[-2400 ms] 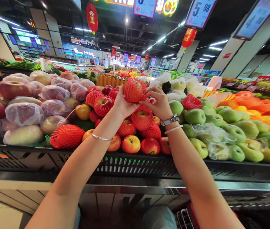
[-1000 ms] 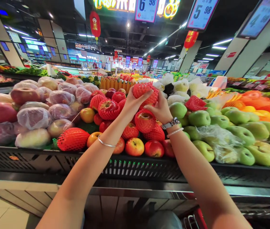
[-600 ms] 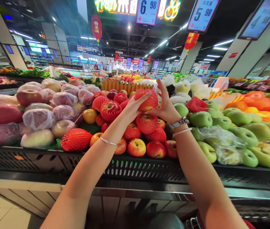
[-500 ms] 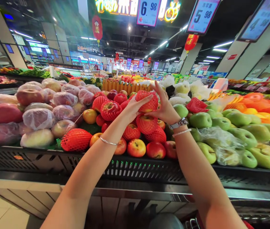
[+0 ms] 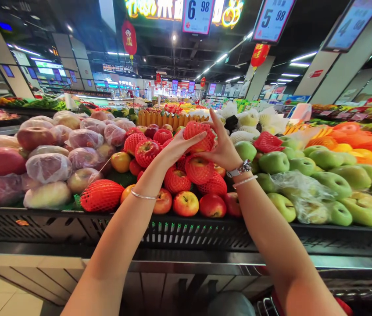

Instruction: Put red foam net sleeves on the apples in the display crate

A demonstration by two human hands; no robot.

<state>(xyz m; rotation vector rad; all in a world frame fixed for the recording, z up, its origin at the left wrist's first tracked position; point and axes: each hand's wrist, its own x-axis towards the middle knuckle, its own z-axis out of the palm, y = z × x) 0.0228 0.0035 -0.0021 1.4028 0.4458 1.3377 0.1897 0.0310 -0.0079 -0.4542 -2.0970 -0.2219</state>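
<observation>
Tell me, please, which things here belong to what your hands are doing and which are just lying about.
In use: left hand, right hand, red-netted apple.

Just lying about: other netted apples, bare red apples, green fruit, plastic-wrapped fruit.

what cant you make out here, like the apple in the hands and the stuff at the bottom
All from the head view:
- Netted apple: partly hidden by the left hand and right hand; the red foam net veils its skin.
- Grey rounded object and wire frame: cut off by the bottom edge, so I cannot tell what they are.
- Neon sign: cut off by the top edge.
- Far displays: too small to tell apart.
</observation>
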